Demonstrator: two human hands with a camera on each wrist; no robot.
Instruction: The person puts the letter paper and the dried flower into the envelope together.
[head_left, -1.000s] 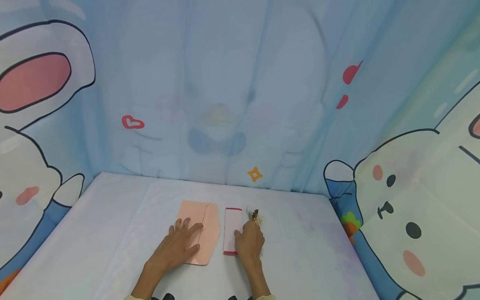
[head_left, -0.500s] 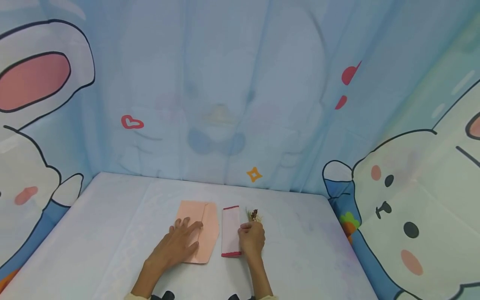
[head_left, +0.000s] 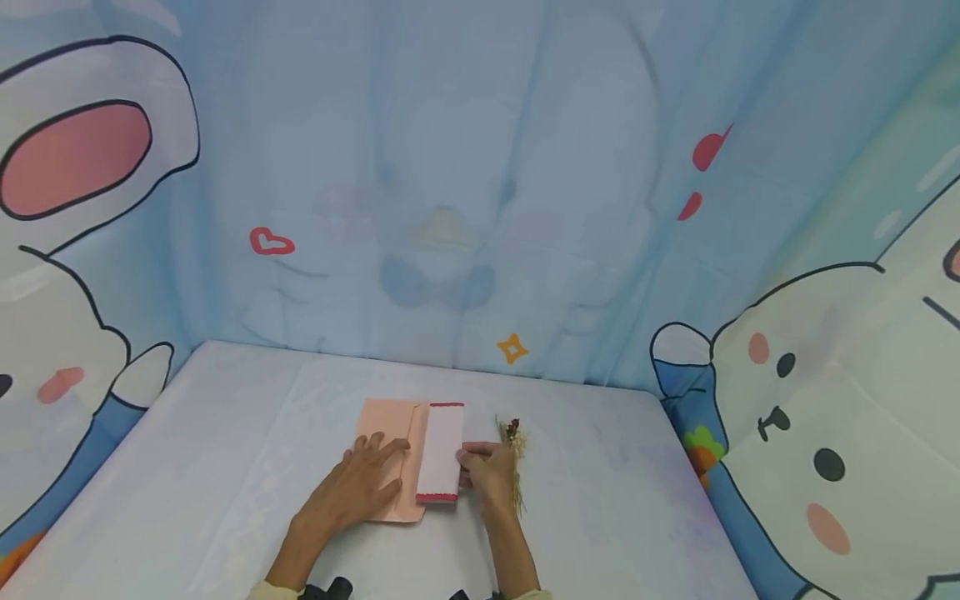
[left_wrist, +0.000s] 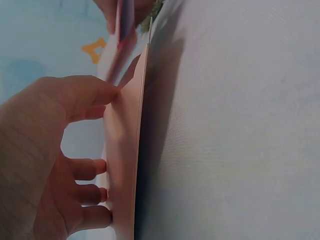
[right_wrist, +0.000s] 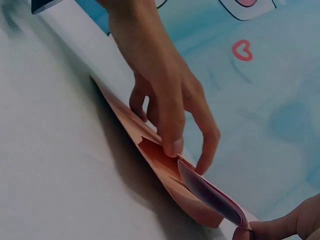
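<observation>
A peach paper envelope (head_left: pixel 386 417) lies on the table with its flap side to the right. My left hand (head_left: pixel 348 485) rests on it with fingers spread; thumb and fingertips touch its upper face. In the right wrist view the envelope's mouth (right_wrist: pixel 159 156) gapes, showing a darker inside. My right hand (head_left: pixel 491 477) pinches a folded pale pink card (head_left: pixel 441 450) with red scalloped ends by its right edge. The card is held over the envelope's right part, its leading edge (right_wrist: pixel 186 172) near the mouth. Whether it is inside cannot be told.
A small bunch of dried flowers (head_left: pixel 516 454) lies just right of my right hand, partly behind it. The white-covered table (head_left: pixel 615 475) ends at a blue cartoon-printed curtain (head_left: pixel 450 167) at the back. Dark objects (head_left: pixel 330 589) show at the bottom edge.
My right hand has lifted the card and carried it left, from beside the envelope to over its flap side. More of the flowers shows now. The left hand has stayed on the envelope.
</observation>
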